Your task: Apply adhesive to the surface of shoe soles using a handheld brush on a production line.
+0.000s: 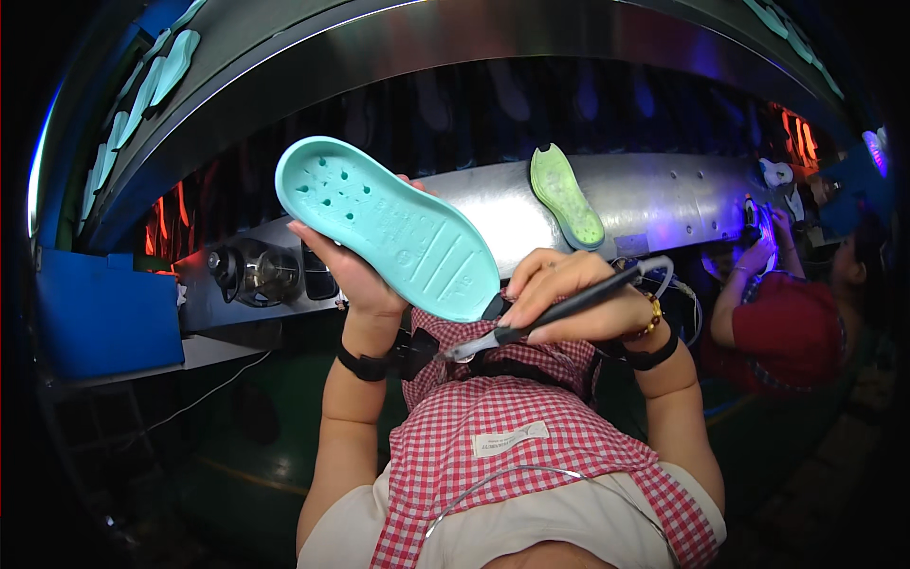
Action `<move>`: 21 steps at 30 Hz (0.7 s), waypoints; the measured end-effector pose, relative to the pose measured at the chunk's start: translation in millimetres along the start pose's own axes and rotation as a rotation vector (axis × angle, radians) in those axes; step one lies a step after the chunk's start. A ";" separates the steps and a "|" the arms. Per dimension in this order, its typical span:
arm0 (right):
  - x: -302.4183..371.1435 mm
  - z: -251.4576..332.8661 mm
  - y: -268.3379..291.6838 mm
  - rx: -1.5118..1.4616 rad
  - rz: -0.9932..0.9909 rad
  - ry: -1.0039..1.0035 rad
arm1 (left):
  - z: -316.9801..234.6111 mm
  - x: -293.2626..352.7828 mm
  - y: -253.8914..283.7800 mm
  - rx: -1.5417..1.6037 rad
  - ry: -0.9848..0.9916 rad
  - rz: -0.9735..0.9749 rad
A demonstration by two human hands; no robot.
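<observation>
My left hand (358, 272) is closed around a turquoise shoe sole (403, 228), held up with its ribbed, pitted side toward me. The thumb lies along the near edge, and fingertips show past the far edge. A small dark patch sits at the sole's lower right end, beside my right fingers. In my right hand (590, 289) is a pen-like brush (569, 302) with a black handle, a pale tip and a thin tube running from its back end. The tip points down left, just below the sole and apart from it.
A yellow-green sole (565, 196) lies on the metal bench (645, 185) ahead. A dark glass jug (261, 272) stands on the left, near a blue box (114, 318). More soles (142, 100) line the upper shelf. To the right, a person in red (782, 327) works under purple light.
</observation>
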State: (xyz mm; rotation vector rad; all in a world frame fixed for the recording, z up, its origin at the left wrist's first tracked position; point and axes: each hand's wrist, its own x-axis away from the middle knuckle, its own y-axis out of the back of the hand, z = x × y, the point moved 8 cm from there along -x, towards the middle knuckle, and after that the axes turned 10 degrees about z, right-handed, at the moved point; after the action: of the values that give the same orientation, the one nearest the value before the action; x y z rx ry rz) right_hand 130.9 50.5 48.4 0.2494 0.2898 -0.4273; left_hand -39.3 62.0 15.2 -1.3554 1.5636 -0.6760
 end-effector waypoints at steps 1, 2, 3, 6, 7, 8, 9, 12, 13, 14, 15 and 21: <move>-1.2 -3.1 1.8 -0.148 0.001 0.020 | -4.3 -1.4 -1.7 -0.011 -0.009 -0.013; 0.3 -14.3 9.0 -0.323 -0.139 -0.029 | -7.1 -3.3 -5.6 -0.013 -0.012 -0.013; 3.0 -27.0 12.2 -0.439 -0.209 -0.128 | -7.8 -6.1 -8.0 -0.012 -0.005 -0.050; -3.8 -33.6 -2.3 -0.689 -0.299 -0.089 | 6.4 6.8 -27.2 -0.008 0.027 -0.077; -6.8 -35.2 -6.7 -0.838 -0.388 -0.104 | 15.0 13.5 -33.8 -0.002 0.055 -0.067; -6.9 -38.1 -10.1 -0.987 -0.478 -0.120 | 18.8 15.4 -35.1 -0.004 0.052 -0.067; -5.7 -36.7 -13.1 -0.989 -0.474 -0.122 | 24.2 18.1 -35.6 0.136 0.036 -0.049; -7.2 -19.3 -14.0 -0.423 -0.307 -0.232 | 21.7 18.4 -19.9 0.187 0.061 -0.007; -8.3 -16.0 -12.0 -0.425 -0.307 -0.232 | 21.0 15.8 -17.3 0.098 0.104 0.020; -7.8 -14.5 -5.8 -0.384 -0.345 -0.245 | 20.3 16.1 -10.5 0.098 0.099 -0.059; -6.6 -14.5 0.4 -0.341 -0.385 -0.260 | 21.4 14.0 -10.5 0.099 0.101 -0.060; -19.5 -3.1 -1.8 -0.229 -0.141 -0.162 | 30.9 8.3 -12.3 0.135 0.180 -0.024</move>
State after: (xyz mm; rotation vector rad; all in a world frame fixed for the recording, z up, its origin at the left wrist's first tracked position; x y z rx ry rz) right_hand 112.5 57.1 51.5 -0.0306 0.1957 -0.5459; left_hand -5.8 56.0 10.4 -1.2426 1.6129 -0.9228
